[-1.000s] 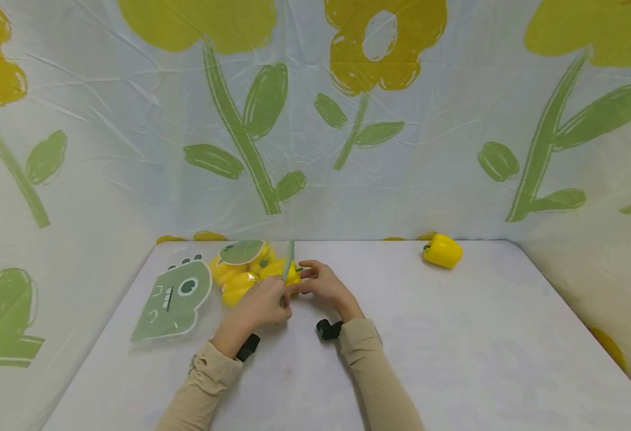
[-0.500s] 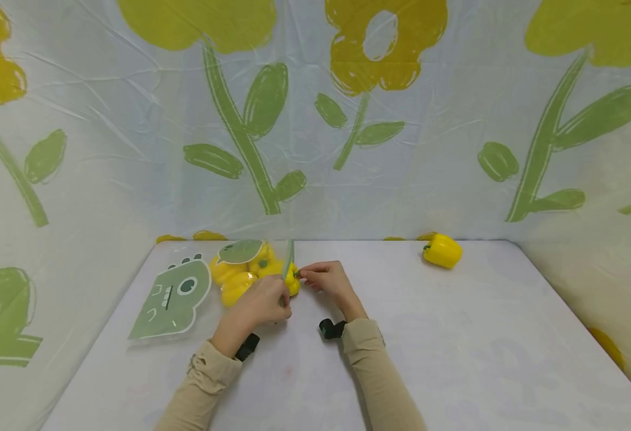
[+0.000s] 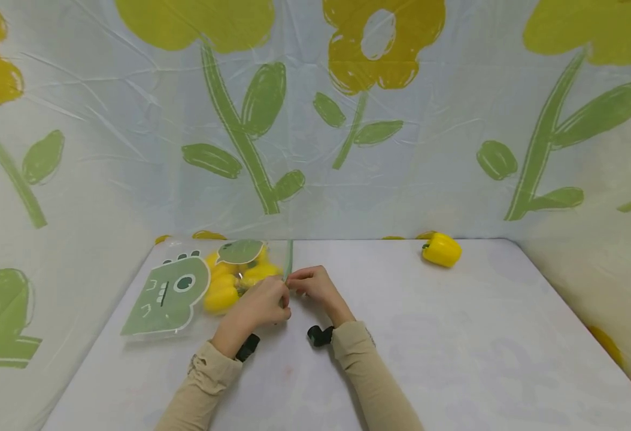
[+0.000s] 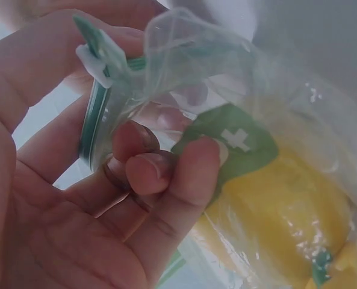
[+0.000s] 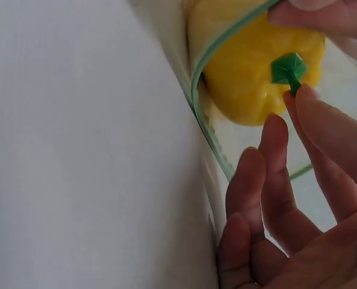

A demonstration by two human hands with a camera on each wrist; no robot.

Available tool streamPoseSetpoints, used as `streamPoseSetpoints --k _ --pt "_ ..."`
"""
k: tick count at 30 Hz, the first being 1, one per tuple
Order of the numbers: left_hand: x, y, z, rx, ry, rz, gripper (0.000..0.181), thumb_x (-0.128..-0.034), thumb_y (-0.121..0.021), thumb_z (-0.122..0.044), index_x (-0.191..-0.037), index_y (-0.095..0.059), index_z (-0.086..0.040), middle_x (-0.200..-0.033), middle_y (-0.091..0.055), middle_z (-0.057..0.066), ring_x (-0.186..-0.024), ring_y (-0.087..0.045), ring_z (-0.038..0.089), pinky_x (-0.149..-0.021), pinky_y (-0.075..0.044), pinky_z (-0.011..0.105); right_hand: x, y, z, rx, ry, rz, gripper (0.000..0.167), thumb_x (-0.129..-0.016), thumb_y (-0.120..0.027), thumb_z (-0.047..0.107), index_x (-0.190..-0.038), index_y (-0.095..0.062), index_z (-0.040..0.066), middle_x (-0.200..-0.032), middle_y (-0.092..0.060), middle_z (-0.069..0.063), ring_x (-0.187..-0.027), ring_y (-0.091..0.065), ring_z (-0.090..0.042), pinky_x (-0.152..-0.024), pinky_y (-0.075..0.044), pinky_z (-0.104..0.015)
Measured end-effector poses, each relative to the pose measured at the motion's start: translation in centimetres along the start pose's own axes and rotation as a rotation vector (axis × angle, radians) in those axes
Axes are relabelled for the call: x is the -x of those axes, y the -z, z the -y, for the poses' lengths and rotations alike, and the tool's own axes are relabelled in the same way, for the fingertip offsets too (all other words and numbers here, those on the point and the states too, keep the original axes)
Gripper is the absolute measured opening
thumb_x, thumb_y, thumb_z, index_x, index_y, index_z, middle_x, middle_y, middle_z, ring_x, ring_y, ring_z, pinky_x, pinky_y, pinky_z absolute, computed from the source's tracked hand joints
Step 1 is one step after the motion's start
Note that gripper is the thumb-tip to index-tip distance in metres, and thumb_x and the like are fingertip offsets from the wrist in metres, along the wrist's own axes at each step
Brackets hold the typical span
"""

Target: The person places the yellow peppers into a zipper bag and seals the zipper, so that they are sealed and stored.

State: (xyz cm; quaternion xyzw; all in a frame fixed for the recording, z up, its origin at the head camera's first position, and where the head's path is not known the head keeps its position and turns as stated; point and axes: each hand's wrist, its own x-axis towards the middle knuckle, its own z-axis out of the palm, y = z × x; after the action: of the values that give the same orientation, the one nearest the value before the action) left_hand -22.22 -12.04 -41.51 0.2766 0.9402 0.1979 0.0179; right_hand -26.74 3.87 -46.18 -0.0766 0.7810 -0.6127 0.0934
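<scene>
A clear zip bag [image 3: 159,311] with a green cartoon print lies on the table, several yellow bell peppers [image 3: 220,294] inside. My left hand [image 3: 261,302] grips the bag's rim near its green zip; in the left wrist view, thumb and index hold the zip strip [image 4: 96,123] while the other fingers curl below. At the bag's mouth is my right hand [image 3: 318,290]. In the right wrist view, its thumb and index tips pinch the green stem [image 5: 288,67] of a yellow bell pepper [image 5: 238,96] just inside the opening. Its other fingers are bent and apart.
One more yellow bell pepper [image 3: 442,250] lies on its side at the back right of the white table [image 3: 482,335]. A fabric backdrop [image 3: 428,179] with printed flowers stands along the back and sides.
The pepper at the bag's mouth has moved left into the bag, the right hand following it. Peppers inside have shifted left and the bag lies flatter. The left hand stays put.
</scene>
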Motion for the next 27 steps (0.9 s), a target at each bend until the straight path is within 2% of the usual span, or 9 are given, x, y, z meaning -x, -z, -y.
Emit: streamPoseSetpoints --k 6,11,15,19,24,27 --pt "0.1 0.2 0.0 0.015 0.015 0.004 0.015 -0.0744 -0.075 -0.006 -0.063 -0.067 -0.012 -0.07 -0.051 -0.002 -0.065 -0.047 0.013 -0.059 -0.045 0.029 -0.1 -0.1 0.3 0.007 0.014 0.012 0.013 -0.086 -0.072 0.009 -0.092 -0.077 -0.002 -0.082 -0.072 -0.003 -0.065 -0.057 -0.018 -0.058 -0.043 -0.025" --pt "0.1 0.2 0.2 0.03 0.039 0.003 0.016 -0.0752 -0.075 -0.006 -0.063 -0.067 -0.013 -0.072 -0.05 -0.001 -0.065 -0.046 0.013 -0.057 -0.044 0.028 -0.3 2.4 1.0 0.073 0.014 0.055 0.016 -0.087 -0.074 0.015 -0.096 -0.075 0.001 -0.083 -0.07 -0.002 -0.069 -0.059 -0.02 -0.067 -0.051 -0.035" --pt "0.1 0.2 0.2 0.036 0.038 0.002 0.015 -0.075 -0.075 -0.006 -0.063 -0.067 -0.012 -0.073 -0.05 -0.001 -0.064 -0.046 0.013 -0.055 -0.044 0.027 -0.6 6.9 2.1 0.231 0.072 0.024 0.018 -0.088 -0.074 0.017 -0.098 -0.074 0.002 -0.086 -0.07 -0.005 -0.075 -0.064 -0.025 -0.072 -0.053 -0.039" --pt "0.2 0.2 0.2 0.042 0.023 -0.001 0.014 -0.0748 -0.073 -0.005 -0.063 -0.067 -0.012 -0.074 -0.05 -0.001 -0.064 -0.046 0.013 -0.055 -0.044 0.027 -0.7 12.8 3.0 0.45 0.153 -0.068 0.02 -0.09 -0.071 0.016 -0.104 -0.071 0.001 -0.095 -0.069 -0.013 -0.084 -0.064 -0.028 -0.073 -0.051 -0.037" --pt "0.3 0.2 0.2 0.043 0.021 0.005 0.013 -0.075 -0.072 -0.006 -0.064 -0.068 -0.012 -0.074 -0.051 -0.001 -0.064 -0.046 0.012 -0.056 -0.045 0.027 -0.3 20.3 3.0 0.7 0.26 -0.226 0.028 -0.091 -0.067 0.008 -0.116 -0.065 -0.004 -0.114 -0.063 -0.024 -0.102 -0.058 -0.04 -0.087 -0.048 -0.051" --pt "0.2 0.2 0.2 0.04 0.026 0.009 0.013 -0.0756 -0.073 -0.006 -0.065 -0.069 -0.012 -0.075 -0.051 -0.001 -0.065 -0.046 0.013 -0.056 -0.045 0.028 0.2 24.1 2.2 0.859 0.3 -0.308 0.034 -0.089 -0.069 0.007 -0.121 -0.063 -0.002 -0.123 -0.057 -0.028 -0.114 -0.05 -0.048 -0.096 -0.038 -0.061"
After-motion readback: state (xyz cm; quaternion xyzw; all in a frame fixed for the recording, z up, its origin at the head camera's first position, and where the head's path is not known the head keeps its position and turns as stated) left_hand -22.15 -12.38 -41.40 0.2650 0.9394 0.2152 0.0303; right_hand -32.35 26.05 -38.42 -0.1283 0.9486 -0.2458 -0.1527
